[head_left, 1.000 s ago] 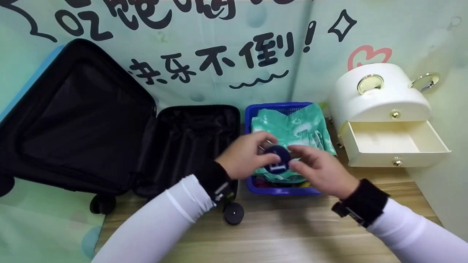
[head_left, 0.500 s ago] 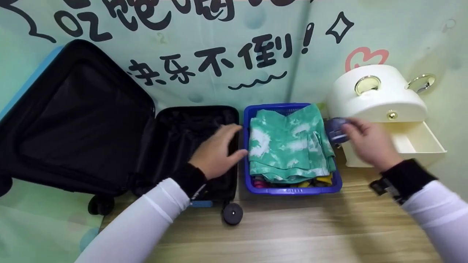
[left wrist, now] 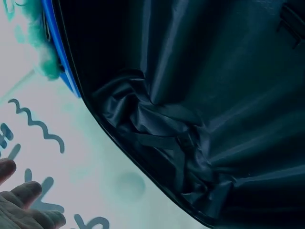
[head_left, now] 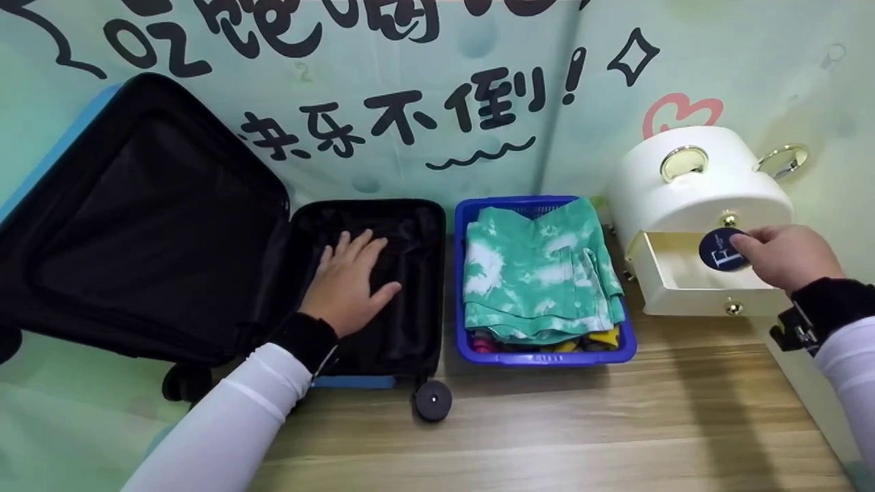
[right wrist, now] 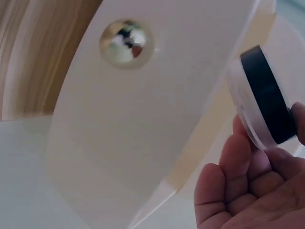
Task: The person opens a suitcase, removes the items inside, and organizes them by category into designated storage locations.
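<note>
My right hand (head_left: pixel 793 256) pinches a small round jar (head_left: pixel 716 249) with a dark blue lid bearing a white letter. It is over the pulled-out drawer (head_left: pixel 655 270) of a white cabinet. In the right wrist view the jar (right wrist: pixel 268 95) shows a pale, clear-edged base, with thumb on the lid side and fingers under the base. Spread wide, my left hand (head_left: pixel 347 283) holds nothing and is above the right half of an open black-lined suitcase (head_left: pixel 410 328); whether it touches the lining cannot be told. The left wrist view catches only its fingertips (left wrist: pixel 29 193).
Between suitcase and cabinet (head_left: pixel 704 178) stands a blue basket (head_left: pixel 547 358) with folded green-and-white tie-dye cloth (head_left: pixel 540 273) on top of other clothes. The suitcase lid (head_left: pixel 150 225) leans open at left. A suitcase wheel (head_left: pixel 433 401) juts over the wooden table (head_left: pixel 547 430).
My right hand has carried the jar right, from above the basket to over the drawer. The left hand has let go of the jar and moved left over the suitcase.
</note>
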`<state>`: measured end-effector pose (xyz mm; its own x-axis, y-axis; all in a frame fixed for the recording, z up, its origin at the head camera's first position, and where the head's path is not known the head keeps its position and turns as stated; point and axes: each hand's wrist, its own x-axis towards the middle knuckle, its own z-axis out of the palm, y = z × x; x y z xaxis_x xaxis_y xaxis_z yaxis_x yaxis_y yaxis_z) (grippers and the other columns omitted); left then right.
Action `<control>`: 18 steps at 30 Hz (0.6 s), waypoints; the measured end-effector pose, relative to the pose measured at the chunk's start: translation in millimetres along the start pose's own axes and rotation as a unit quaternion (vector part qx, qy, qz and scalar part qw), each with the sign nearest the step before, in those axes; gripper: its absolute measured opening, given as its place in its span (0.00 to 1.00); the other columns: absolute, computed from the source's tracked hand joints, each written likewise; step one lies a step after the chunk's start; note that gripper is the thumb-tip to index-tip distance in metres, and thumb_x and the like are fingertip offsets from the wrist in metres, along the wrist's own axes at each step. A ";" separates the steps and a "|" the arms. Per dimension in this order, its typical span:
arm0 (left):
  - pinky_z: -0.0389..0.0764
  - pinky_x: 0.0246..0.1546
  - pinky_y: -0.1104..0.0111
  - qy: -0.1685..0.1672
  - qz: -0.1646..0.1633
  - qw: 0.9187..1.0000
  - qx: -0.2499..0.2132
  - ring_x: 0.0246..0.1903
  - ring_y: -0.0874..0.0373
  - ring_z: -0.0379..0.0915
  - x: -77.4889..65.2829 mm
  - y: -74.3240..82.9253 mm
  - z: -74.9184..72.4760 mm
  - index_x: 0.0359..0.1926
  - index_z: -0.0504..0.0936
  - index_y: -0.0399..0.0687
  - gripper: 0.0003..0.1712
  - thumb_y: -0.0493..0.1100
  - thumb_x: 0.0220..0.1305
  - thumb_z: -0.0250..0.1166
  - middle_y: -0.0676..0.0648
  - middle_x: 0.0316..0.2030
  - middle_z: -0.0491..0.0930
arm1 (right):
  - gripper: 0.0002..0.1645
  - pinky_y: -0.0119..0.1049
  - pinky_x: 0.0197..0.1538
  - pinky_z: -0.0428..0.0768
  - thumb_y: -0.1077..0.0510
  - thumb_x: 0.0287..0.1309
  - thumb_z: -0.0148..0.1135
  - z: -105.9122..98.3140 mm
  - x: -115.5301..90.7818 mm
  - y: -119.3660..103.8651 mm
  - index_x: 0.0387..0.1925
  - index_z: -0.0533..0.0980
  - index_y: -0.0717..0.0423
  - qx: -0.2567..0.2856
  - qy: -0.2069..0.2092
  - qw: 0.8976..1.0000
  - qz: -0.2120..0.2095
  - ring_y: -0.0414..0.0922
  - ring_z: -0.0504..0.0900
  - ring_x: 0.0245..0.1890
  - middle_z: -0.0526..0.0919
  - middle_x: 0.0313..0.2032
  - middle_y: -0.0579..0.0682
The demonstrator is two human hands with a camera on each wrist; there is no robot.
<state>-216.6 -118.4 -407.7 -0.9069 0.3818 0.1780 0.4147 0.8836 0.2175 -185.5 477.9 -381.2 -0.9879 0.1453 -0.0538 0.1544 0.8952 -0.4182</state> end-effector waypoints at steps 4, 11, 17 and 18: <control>0.44 0.65 0.43 0.005 -0.007 1.000 -0.007 0.71 0.40 0.40 -1.7 -3.4 -1.1 0.72 0.59 0.52 0.41 0.66 0.64 0.55 0.44 0.72 0.53 | 0.41 0.61 0.42 0.69 0.37 0.68 0.44 0.8 7.4 6.3 0.52 0.72 0.74 -0.022 -0.049 0.999 -0.004 0.67 0.74 0.41 0.80 0.41 0.70; 0.44 0.65 0.42 0.003 -0.013 1.000 -0.006 0.71 0.41 0.39 -4.9 -5.3 -0.6 0.72 0.59 0.52 0.41 0.65 0.65 0.56 0.44 0.72 0.52 | 0.31 0.59 0.40 0.72 0.47 0.67 0.52 6.9 18.4 6.6 0.48 0.73 0.76 -0.066 -0.145 0.987 -0.036 0.60 0.78 0.35 0.82 0.33 0.64; 0.43 0.65 0.42 0.005 -0.013 1.000 -0.005 0.71 0.40 0.38 -5.8 -8.5 -0.8 0.73 0.58 0.53 0.43 0.67 0.64 0.54 0.44 0.72 0.52 | 0.29 0.65 0.46 0.69 0.51 0.66 0.51 13.6 21.7 9.0 0.51 0.70 0.78 -0.098 -0.164 0.980 -0.060 0.73 0.74 0.42 0.77 0.43 0.75; 0.42 0.65 0.42 0.004 -0.015 1.000 -0.006 0.71 0.40 0.37 -5.8 -9.2 -1.0 0.73 0.57 0.54 0.43 0.68 0.64 0.54 0.44 0.72 0.51 | 0.29 0.65 0.46 0.68 0.52 0.66 0.51 14.4 22.1 9.8 0.51 0.70 0.78 -0.105 -0.162 0.979 -0.065 0.74 0.73 0.43 0.76 0.44 0.76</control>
<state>-215.1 -129.1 -409.8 -0.9185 0.3531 0.1780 0.3881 0.8914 0.2340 -206.0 483.8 -399.5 -0.9460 -0.0863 -0.3126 -0.0071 0.9692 -0.2461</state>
